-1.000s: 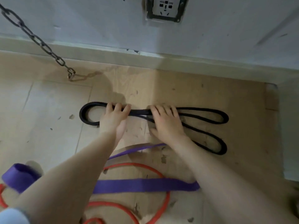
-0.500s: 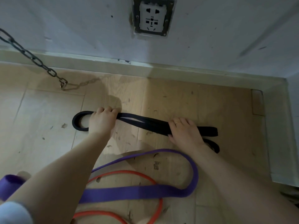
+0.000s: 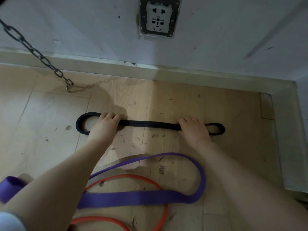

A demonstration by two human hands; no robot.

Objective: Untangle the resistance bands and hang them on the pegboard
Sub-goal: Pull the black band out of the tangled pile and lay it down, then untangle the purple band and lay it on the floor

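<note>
So the flat black rubber resistance band (image 3: 148, 125) is lying on the light wooden plank floor (image 3: 50, 122), stretched out into a long narrow strip running left to right, parallel to the pale baseboard (image 3: 183, 72) and a bit out from it. The left hand (image 3: 104, 126) sits palm-down on the left part of it, fingers curled over the band, with a small rounded loop of black sticking out past the hand on the left. The right hand (image 3: 194, 129) is doing the same thing on the right end, fingers bent over the band and another little loop poking out beyond it. The hands are well apart, with the straight run of band between them. Nearer the camera, a wide flat purple resistance band (image 3: 141, 197) curves around on the floor, and a thinner red-orange band (image 3: 126, 177) loops under it, the two crossing each other. A dark metal chain (image 3: 38, 54) comes down from the upper left and touches the floor near the baseboard. There's a white wall socket (image 3: 159, 18) on the grey wall (image 3: 233, 30) straight ahead.
</note>
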